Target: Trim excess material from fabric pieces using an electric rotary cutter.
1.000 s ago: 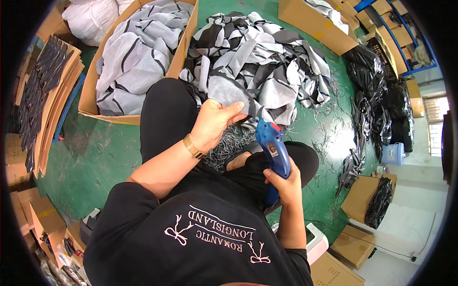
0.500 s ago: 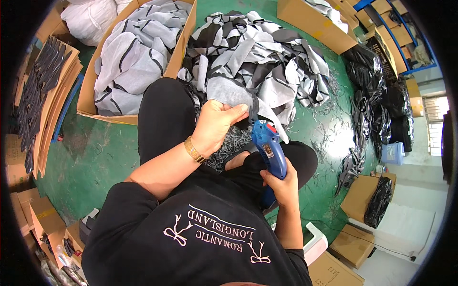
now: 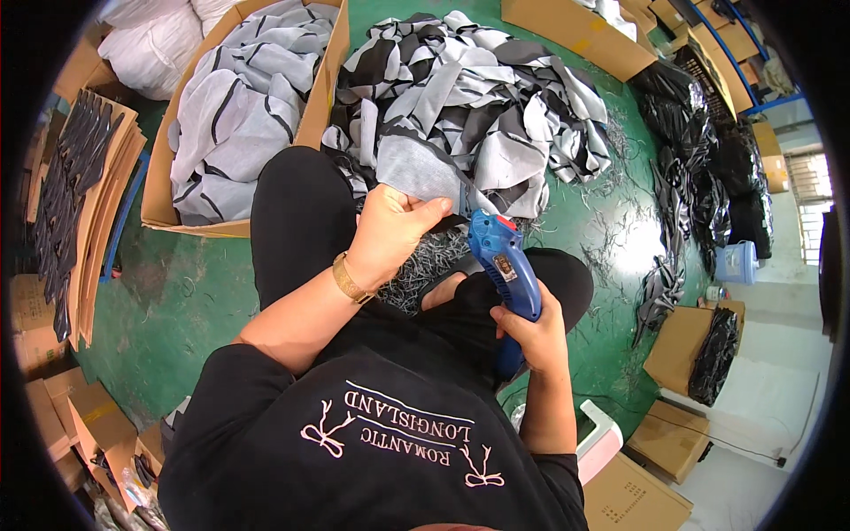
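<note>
My left hand [image 3: 390, 232] pinches the near edge of a grey fabric piece [image 3: 416, 166] between thumb and fingers, above my lap. The far part of that piece runs up to a big heap of grey, white and black fabric pieces [image 3: 522, 164] on the floor. In my right hand [image 3: 542, 334] is a blue handheld electric cutter [image 3: 512, 265] with a red button, its head pointing away from me. The cutter's head sits just right of my left fingertips, next to the fabric edge; its blade is not clearly visible.
Left of my knee stands a large cardboard box [image 3: 324, 93] full of grey fabric pieces. Thin dark trimmings [image 3: 434, 264] lie on the green floor between my legs. Black plastic bags [image 3: 677, 115] line the right side. A white and pink stool [image 3: 598, 442] stands behind my right arm.
The cutter has shifted slightly right, away from my left fingertips. My left hand keeps its pinch on the fabric. The whole view has shifted a little.
</note>
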`<state>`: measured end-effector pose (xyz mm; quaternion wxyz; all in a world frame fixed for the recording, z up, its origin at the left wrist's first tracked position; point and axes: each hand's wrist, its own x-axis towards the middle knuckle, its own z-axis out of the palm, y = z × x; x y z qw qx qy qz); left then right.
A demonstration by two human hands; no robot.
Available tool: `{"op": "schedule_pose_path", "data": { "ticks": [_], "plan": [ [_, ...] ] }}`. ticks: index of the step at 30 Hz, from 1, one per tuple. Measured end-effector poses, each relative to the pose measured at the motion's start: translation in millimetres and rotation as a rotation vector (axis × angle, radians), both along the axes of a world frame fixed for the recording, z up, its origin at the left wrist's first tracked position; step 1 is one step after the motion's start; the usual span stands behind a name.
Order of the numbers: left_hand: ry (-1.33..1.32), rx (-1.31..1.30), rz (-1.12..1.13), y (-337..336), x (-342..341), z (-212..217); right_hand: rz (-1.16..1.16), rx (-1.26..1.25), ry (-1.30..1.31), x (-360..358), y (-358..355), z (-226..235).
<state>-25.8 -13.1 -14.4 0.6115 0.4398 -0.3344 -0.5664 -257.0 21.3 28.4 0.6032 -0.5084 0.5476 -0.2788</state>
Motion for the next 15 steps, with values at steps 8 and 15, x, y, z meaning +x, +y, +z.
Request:
{"op": "schedule_pose_path", "data": {
  "ticks": [8, 15],
  "plan": [
    [-0.144, -0.078, -0.12, 1, 13, 10, 0.0, 0.037, -0.019, -2, -1, 10],
    [-0.359, -0.086, -0.263, 3, 20, 11, 0.022, 0.114, -0.126, -5, -7, 8]
  ]
}}
